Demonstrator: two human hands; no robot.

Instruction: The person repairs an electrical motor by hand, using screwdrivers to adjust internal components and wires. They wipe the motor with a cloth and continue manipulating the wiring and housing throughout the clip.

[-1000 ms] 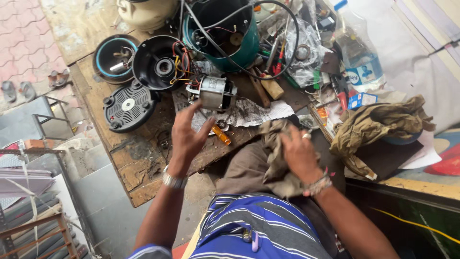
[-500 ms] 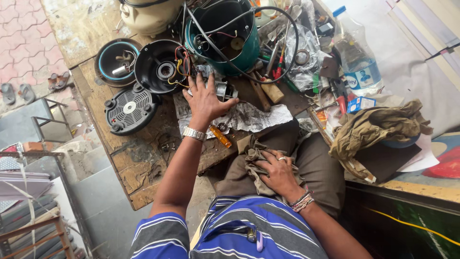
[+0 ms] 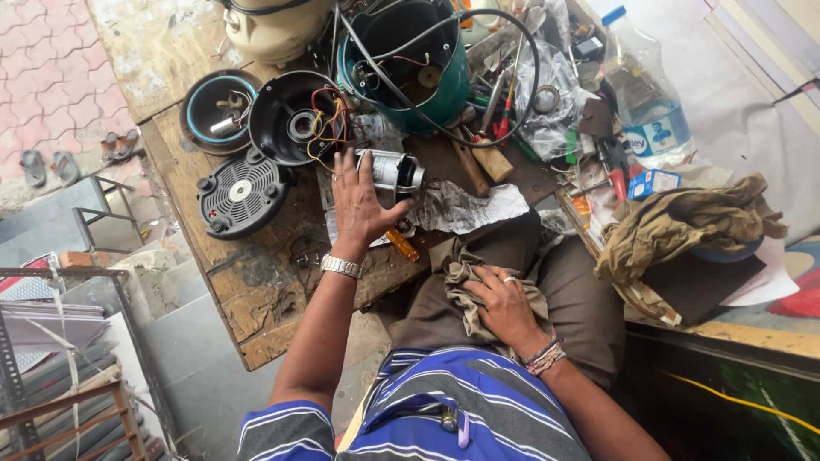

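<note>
My left hand (image 3: 362, 205) reaches over the wooden workbench (image 3: 256, 282), fingers spread, its fingertips touching a small silver electric motor (image 3: 393, 170) that lies on crumpled newspaper (image 3: 470, 207). An orange-handled screwdriver (image 3: 401, 245) lies just below that hand. My right hand (image 3: 504, 303) rests on my lap and grips a grey-brown rag (image 3: 465, 277). Coloured wires run from the motor area to a black round housing (image 3: 295, 119).
A teal pot-like casing (image 3: 427, 77) with a black cable stands behind the motor. A black vented disc (image 3: 242, 194) and a blue-rimmed round part (image 3: 218, 111) lie at left. Tools, a plastic water bottle (image 3: 649, 102) and an olive cloth (image 3: 683, 226) crowd the right side.
My left hand moved forward from above the bench edge onto the motor. My right hand drew back onto my lap with the rag.
</note>
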